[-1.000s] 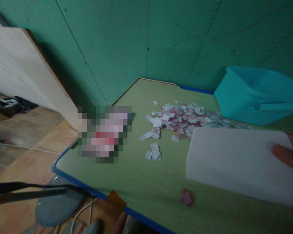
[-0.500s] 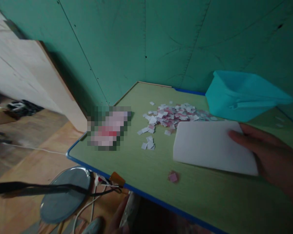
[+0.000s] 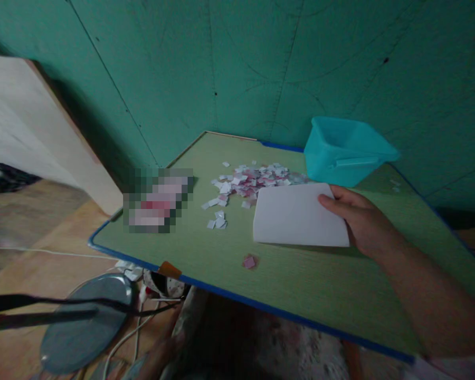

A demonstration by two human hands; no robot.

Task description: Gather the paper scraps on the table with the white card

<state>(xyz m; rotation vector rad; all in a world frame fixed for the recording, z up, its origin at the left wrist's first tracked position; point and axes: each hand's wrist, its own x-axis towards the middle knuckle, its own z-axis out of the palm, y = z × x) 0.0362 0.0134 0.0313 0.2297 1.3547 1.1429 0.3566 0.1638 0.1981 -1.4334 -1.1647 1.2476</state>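
My right hand (image 3: 360,221) grips the right edge of a white sheet (image 3: 296,215), thumb on top and the other fingers hidden under it. The sheet lies over the green table (image 3: 301,285), its far left corner just beside a heap of small paper squares (image 3: 249,178). A turquoise tub (image 3: 344,150) stands at the far side, near the wall. One pink scrap (image 3: 249,262) lies alone near the table's near edge. My left hand (image 3: 158,356) hangs below the table, too dim to tell whether it's open or closed.
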